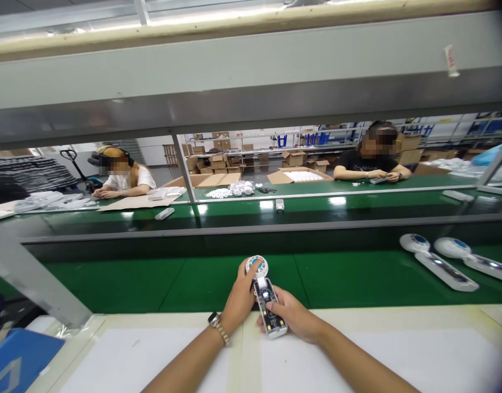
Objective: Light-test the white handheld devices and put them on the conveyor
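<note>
Between both my hands is a white handheld device (266,295) with a round head and an open handle that bares a black circuit board with a small light. My left hand (243,289) is closed around the round head, with a finger lying over its blue-centred face. Lower down, my right hand (290,311) grips the handle, thumb on the board side. On the green surface to the right lie two similar devices: one nearer white device (445,270) and another white device (459,248) beside it, both with lit boards.
A white work surface (165,355) lies under my forearms, with a blue box (24,357) at its left. Beyond runs a green conveyor belt (230,210) carrying a few white parts. Metal posts (183,169) and an overhead beam (251,65) frame the view. Two people sit across.
</note>
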The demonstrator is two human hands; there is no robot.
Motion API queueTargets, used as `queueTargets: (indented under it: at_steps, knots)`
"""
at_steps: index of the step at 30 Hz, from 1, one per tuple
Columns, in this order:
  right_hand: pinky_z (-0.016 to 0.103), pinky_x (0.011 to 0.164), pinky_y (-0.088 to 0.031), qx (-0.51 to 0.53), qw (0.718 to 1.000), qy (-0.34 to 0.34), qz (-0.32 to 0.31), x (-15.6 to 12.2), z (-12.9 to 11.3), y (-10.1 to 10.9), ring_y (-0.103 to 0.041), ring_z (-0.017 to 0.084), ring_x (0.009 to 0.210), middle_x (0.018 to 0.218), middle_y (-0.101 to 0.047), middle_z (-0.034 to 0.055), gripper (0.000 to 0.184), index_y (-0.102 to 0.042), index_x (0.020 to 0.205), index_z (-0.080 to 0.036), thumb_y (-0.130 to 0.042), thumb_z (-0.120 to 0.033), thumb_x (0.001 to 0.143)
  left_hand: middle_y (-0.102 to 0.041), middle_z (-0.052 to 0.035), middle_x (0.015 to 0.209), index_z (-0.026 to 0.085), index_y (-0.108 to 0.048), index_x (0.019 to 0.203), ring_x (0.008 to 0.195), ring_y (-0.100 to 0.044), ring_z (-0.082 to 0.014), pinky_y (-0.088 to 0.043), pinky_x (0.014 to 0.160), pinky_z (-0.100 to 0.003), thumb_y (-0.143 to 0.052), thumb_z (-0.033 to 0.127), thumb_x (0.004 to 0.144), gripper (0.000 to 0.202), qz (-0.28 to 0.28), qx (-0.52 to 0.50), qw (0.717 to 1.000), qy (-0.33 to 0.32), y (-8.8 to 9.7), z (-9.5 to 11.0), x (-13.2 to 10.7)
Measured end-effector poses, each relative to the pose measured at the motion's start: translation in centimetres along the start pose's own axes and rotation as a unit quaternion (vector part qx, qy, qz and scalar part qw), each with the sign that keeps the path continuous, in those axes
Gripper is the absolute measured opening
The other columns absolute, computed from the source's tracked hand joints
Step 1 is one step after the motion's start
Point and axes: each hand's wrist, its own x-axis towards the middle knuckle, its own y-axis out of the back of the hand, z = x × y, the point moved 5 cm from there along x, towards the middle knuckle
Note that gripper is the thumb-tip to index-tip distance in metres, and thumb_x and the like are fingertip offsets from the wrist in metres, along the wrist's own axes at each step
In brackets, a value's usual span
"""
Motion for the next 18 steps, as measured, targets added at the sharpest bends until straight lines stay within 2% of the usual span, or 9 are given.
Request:
queueTargets:
  at_steps: [13, 18]
  knots:
    - [0.032, 0.061, -0.047, 0.005, 1.000, 0.003, 0.002, 0.02, -0.20, -0.08, -0.065, 0.019, 0.063, 0.076, -0.068, 0.0107, 0.056, -0.037, 0.108, -0.014, -0.065, -0.042, 0.069, -0.023, -0.0030, 0.138, 0.034, -0.033, 0.130, 0.121, -0.039, -0.0191, -0.035, 0.101, -0.037, -0.036, -0.004, 0.070, 0.072, -0.001, -0.002, 1.000, -0.010, -0.15, -0.27, 0.09]
    - [0.033, 0.061, -0.048, 0.006, 1.000, 0.009, 0.010, 0.12, -0.12, 0.01, -0.064, 0.019, 0.063, 0.074, -0.066, 0.0076, 0.052, -0.040, 0.104, -0.015, -0.066, -0.041, 0.068, -0.024, -0.0034, 0.139, 0.034, -0.034, 0.130, 0.119, -0.041, -0.0198, -0.037, 0.100, -0.037, -0.036, -0.001, 0.073, 0.067, 0.005, 0.002, 1.000, -0.009, -0.12, -0.28, 0.04]
